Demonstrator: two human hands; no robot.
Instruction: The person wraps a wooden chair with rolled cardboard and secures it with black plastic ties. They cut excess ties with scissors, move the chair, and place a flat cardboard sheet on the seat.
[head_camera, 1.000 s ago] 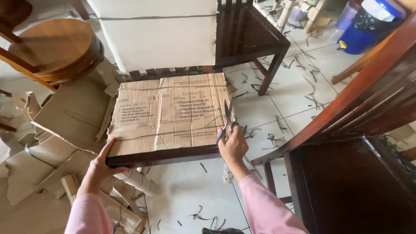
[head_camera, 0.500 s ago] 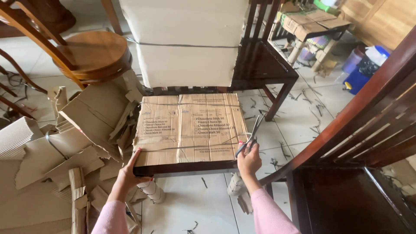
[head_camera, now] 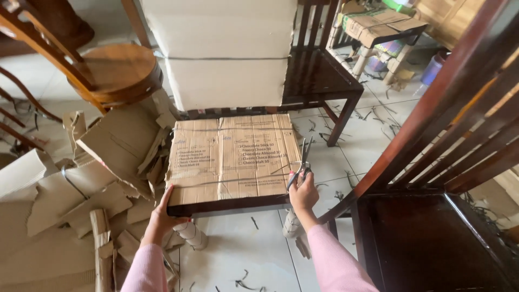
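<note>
White tiled floor [head_camera: 248, 254], cardboard scraps [head_camera: 65, 200] at nine o'clock. Centre: the cardboard-wrapped seat [head_camera: 232, 159]. Left hand [head_camera: 162, 216] grips its front-left corner; right hand [head_camera: 304, 194] closed around scissors [head_camera: 301, 162] at its right edge.

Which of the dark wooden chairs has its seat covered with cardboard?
The middle chair, between both hands: brown cardboard covers its seat. The chair behind and the chair at right show bare dark seats.
</note>
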